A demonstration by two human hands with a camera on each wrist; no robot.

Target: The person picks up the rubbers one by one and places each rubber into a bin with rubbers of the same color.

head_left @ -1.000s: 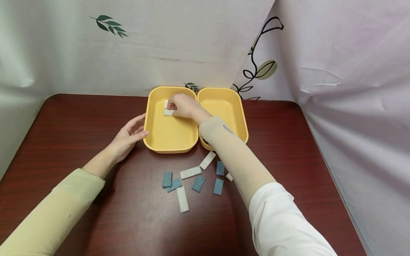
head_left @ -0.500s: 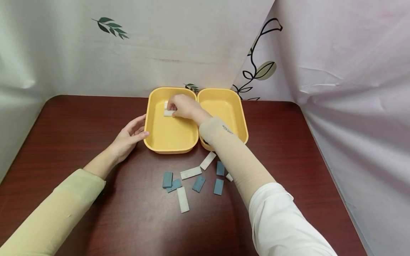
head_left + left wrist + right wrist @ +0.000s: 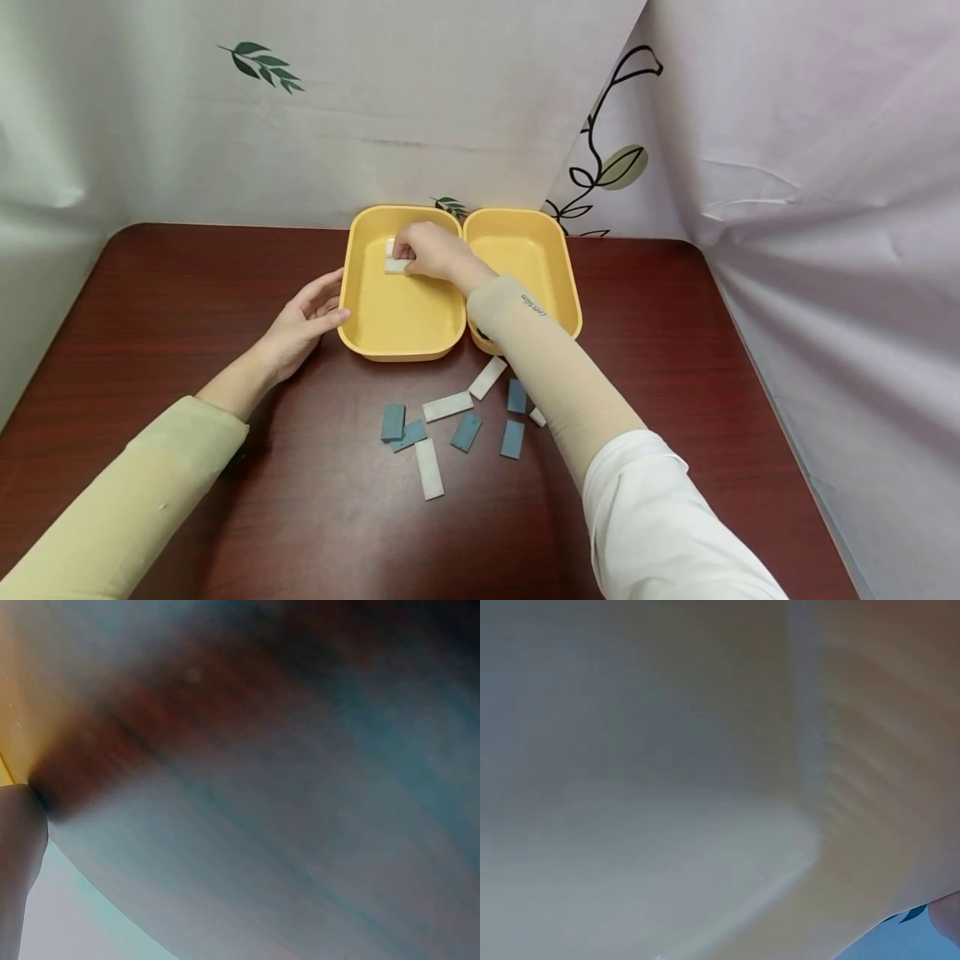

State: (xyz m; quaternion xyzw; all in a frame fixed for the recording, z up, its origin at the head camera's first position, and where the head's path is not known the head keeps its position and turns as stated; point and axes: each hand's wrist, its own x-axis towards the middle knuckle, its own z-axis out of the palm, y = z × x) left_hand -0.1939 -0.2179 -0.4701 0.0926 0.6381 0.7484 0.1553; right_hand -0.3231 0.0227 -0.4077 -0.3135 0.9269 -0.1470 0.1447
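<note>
In the head view, my right hand (image 3: 435,250) reaches into the left yellow tray (image 3: 405,329), with its thumb and curled fingers pinching a white rectangular block (image 3: 395,267). Just behind that one lies another white block (image 3: 389,247), partly hidden by the fingers. My left hand (image 3: 300,329) rests against the tray's left wall, fingers extended along the outside and thumb at the rim. A finger (image 3: 19,847) shows at the edge of the left wrist view beside a strip of yellow. The right wrist view is mostly blurred tray wall (image 3: 877,787).
A second yellow tray (image 3: 566,275) adjoins on the right, under my right forearm; something dark shows at its near corner. In front lie several blue-grey blocks (image 3: 467,432) and white blocks (image 3: 429,469), two blue-grey ones overlapping. A pale curtain (image 3: 450,108) hangs behind the table.
</note>
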